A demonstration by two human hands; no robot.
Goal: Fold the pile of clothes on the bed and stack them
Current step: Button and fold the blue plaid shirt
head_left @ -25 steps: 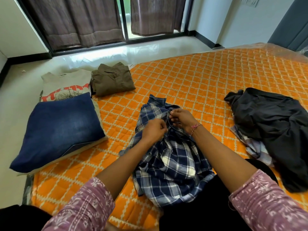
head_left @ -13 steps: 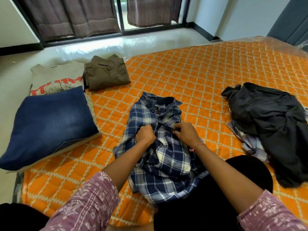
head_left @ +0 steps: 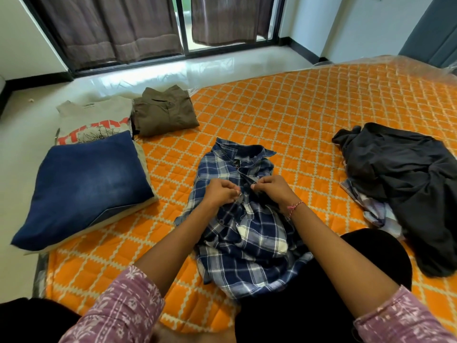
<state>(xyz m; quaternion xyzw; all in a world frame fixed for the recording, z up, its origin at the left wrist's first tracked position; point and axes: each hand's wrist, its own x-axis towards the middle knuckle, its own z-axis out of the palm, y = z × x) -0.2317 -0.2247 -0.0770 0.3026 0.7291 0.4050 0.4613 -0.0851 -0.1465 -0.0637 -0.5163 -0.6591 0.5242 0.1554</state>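
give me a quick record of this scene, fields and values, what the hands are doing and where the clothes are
in hand: plaid shirt, front edges pinched by left hand and right hand
folded, left: blue jeans on printed t-shirt; olive garment beside
unfolded, right: dark clothes pile
surface: orange quilted bed

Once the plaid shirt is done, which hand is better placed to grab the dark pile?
Right. The right hand lies on the side of the dark pile; the left hand would have to cross over. Both now pinch the plaid shirt front, so either must let go first.
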